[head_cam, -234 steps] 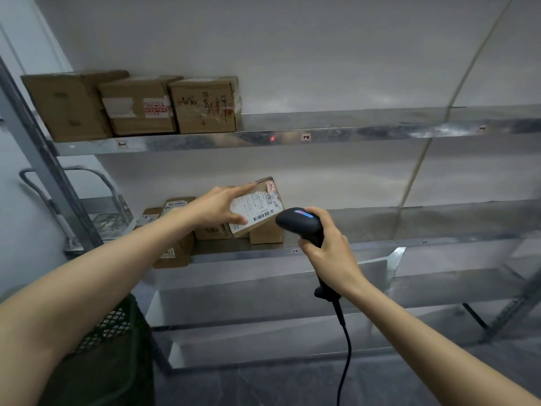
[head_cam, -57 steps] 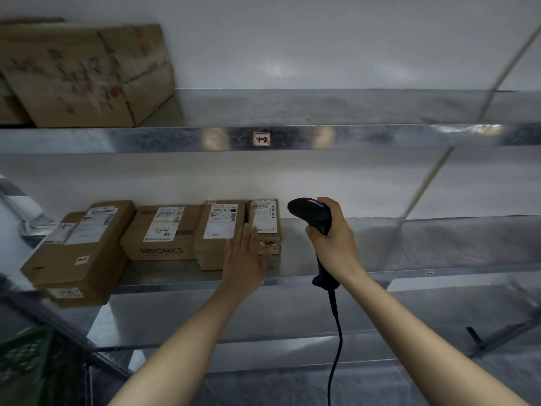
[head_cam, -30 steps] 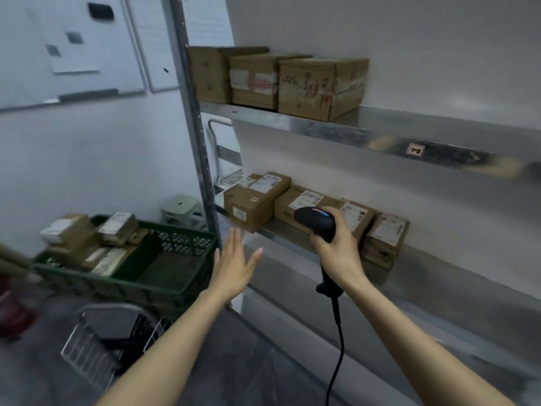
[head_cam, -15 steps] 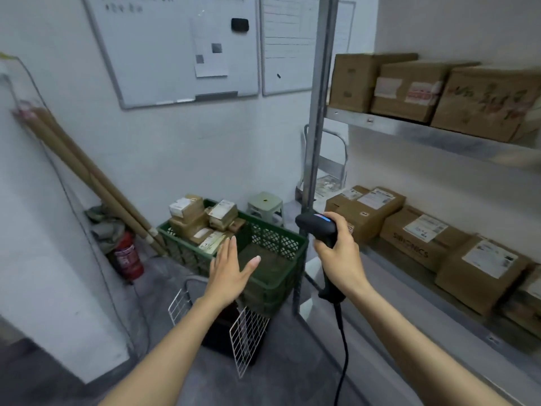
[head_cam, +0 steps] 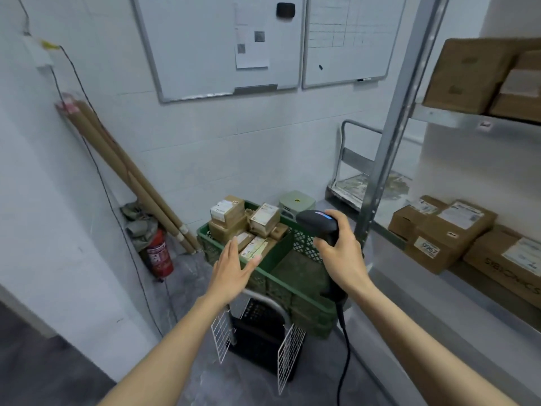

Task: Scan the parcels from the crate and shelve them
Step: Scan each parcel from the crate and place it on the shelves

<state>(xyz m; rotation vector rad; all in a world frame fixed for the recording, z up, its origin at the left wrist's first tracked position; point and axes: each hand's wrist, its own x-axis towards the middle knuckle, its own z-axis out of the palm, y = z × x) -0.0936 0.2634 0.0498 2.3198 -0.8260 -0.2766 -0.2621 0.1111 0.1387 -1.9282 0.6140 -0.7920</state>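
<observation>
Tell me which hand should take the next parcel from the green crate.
Left. The left hand is open and empty, nearest the parcels in the green crate; the right hand holds the barcode scanner.

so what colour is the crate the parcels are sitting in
Dark green, with a lattice-patterned wall; the crate shows best in the head view, the only one.

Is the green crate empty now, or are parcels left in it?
Not empty: parcels are piled at the far end of the crate; its near half is bare.
</observation>
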